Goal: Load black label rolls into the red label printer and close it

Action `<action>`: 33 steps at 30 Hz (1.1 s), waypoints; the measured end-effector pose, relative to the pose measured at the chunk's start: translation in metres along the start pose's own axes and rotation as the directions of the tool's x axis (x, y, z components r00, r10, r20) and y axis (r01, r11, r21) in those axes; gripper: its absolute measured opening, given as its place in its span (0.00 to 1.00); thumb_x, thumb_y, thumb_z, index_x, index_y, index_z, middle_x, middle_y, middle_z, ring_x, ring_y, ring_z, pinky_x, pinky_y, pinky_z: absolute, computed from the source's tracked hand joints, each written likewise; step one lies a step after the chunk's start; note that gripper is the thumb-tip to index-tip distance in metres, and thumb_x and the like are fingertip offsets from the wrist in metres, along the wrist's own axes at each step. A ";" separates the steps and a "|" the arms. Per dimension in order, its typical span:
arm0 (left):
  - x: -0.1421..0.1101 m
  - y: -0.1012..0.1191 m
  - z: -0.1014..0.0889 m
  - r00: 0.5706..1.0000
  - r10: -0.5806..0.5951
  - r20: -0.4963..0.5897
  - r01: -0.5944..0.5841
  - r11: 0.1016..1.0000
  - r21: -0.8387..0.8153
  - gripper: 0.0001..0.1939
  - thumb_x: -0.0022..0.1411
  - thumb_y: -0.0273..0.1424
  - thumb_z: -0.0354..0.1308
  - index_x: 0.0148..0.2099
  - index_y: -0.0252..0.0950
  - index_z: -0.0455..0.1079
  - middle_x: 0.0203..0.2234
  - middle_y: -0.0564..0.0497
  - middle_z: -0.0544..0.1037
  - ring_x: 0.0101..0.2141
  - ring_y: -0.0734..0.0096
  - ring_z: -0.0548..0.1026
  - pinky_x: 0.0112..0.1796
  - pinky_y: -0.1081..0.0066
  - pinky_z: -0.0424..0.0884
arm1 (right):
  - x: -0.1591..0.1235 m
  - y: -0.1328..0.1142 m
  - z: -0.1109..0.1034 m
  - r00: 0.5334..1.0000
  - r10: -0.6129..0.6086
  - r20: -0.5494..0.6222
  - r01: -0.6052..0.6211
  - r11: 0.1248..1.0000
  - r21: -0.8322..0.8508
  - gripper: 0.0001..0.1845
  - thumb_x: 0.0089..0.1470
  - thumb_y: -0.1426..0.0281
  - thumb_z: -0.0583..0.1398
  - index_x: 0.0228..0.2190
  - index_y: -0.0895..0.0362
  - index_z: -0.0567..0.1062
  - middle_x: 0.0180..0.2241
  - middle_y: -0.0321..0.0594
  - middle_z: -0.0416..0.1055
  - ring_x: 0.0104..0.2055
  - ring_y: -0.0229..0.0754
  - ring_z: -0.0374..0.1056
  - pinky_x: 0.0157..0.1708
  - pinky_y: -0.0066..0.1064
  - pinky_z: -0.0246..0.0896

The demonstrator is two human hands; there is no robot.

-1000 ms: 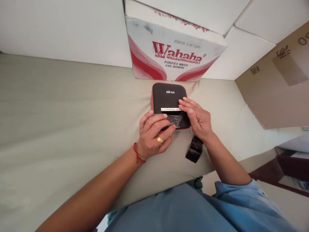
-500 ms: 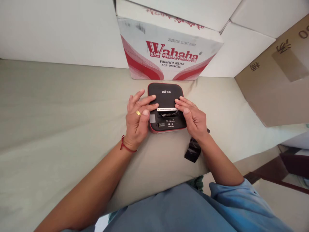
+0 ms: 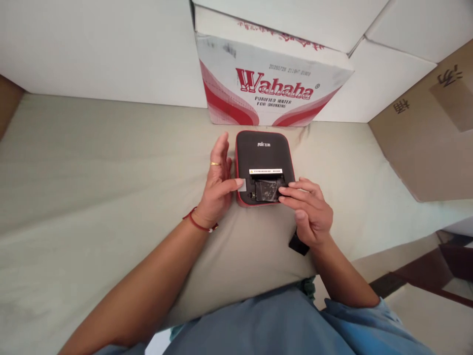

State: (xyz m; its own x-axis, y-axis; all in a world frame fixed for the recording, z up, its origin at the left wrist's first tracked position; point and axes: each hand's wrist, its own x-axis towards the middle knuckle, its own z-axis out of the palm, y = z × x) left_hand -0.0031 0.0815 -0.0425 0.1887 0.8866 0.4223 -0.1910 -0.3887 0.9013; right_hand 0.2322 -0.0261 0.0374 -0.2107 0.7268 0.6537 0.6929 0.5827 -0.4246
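A black label printer [image 3: 264, 155] with a red edge lies flat on the cloth. A strip of black film [image 3: 266, 191] comes out of its slot, below a white warning label [image 3: 265, 171], and covers part of the button panel. My left hand [image 3: 219, 180] is at the printer's left side, thumb on the grey patch [image 3: 243, 185], fingers stretched upward along the edge. With fingers extended, my right hand [image 3: 310, 209] touches the film's right end. A second black piece [image 3: 297, 244] lies on the cloth, partly hidden under that hand.
Behind the printer stands a white and red Wahaha water carton [image 3: 275, 91] against white boxes [image 3: 111, 49]. A brown cardboard box [image 3: 424, 153] is at the right. Pale green cloth [image 3: 111, 162] covers the surface.
Black film now extends from the slot over the panel. My left hand shifted from the printer's top to its left edge; my right hand moved down onto the film. The view shifted slightly.
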 end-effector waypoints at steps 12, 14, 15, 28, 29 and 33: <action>-0.003 -0.012 -0.013 0.992 -0.066 0.104 0.066 0.998 0.008 0.56 0.69 0.58 0.69 0.85 0.67 0.38 0.87 0.59 0.43 0.85 0.54 0.44 0.82 0.50 0.56 | 0.001 0.000 0.008 0.997 -0.041 -0.070 0.042 0.999 0.014 0.21 0.74 0.66 0.55 0.51 0.45 0.88 0.45 0.41 0.90 0.53 0.55 0.85 0.59 0.58 0.81; -0.003 -0.014 -0.014 0.993 -0.044 0.105 0.043 0.999 0.005 0.54 0.69 0.57 0.69 0.85 0.67 0.40 0.87 0.60 0.42 0.86 0.54 0.43 0.82 0.50 0.54 | 0.004 0.000 0.004 0.997 -0.073 -0.037 0.073 0.997 0.002 0.19 0.73 0.68 0.56 0.51 0.47 0.88 0.46 0.42 0.90 0.53 0.54 0.86 0.60 0.57 0.82; -0.002 -0.015 -0.014 0.993 -0.031 0.116 0.032 0.999 -0.003 0.54 0.70 0.57 0.69 0.85 0.67 0.40 0.87 0.61 0.41 0.86 0.54 0.42 0.82 0.50 0.52 | 0.006 0.000 0.003 0.995 -0.092 -0.022 0.092 0.996 0.005 0.18 0.72 0.69 0.58 0.51 0.48 0.87 0.46 0.43 0.90 0.54 0.54 0.86 0.60 0.56 0.82; -0.001 -0.029 -0.008 0.991 0.027 0.132 -0.026 1.000 -0.008 0.56 0.70 0.61 0.67 0.85 0.61 0.37 0.86 0.45 0.46 0.83 0.38 0.51 0.79 0.38 0.55 | 0.055 -0.011 -0.014 0.989 0.070 0.128 -0.075 0.996 0.042 0.14 0.76 0.69 0.61 0.39 0.52 0.86 0.42 0.43 0.89 0.46 0.46 0.87 0.49 0.38 0.82; -0.001 -0.030 -0.008 0.993 0.023 0.119 -0.023 1.000 -0.009 0.57 0.69 0.61 0.67 0.85 0.61 0.37 0.86 0.44 0.47 0.83 0.38 0.53 0.79 0.38 0.57 | 0.065 -0.011 -0.015 0.981 0.133 0.143 -0.137 0.990 0.020 0.14 0.76 0.67 0.60 0.39 0.52 0.86 0.43 0.42 0.89 0.44 0.45 0.87 0.48 0.37 0.81; -0.001 -0.028 -0.003 0.999 -0.003 0.034 0.004 0.999 -0.032 0.55 0.67 0.63 0.68 0.85 0.59 0.45 0.83 0.44 0.56 0.81 0.43 0.60 0.77 0.45 0.64 | 0.108 -0.006 -0.007 0.876 0.320 0.362 -0.239 0.938 -0.250 0.14 0.74 0.67 0.59 0.43 0.53 0.87 0.45 0.43 0.88 0.38 0.46 0.85 0.45 0.39 0.76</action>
State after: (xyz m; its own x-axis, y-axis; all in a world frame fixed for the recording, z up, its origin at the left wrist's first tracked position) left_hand -0.0008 0.0919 -0.0683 0.2221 0.8787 0.4225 -0.2213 -0.3766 0.8995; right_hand 0.2096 0.0464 0.1150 -0.2127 0.9543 0.2099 0.8728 0.2821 -0.3984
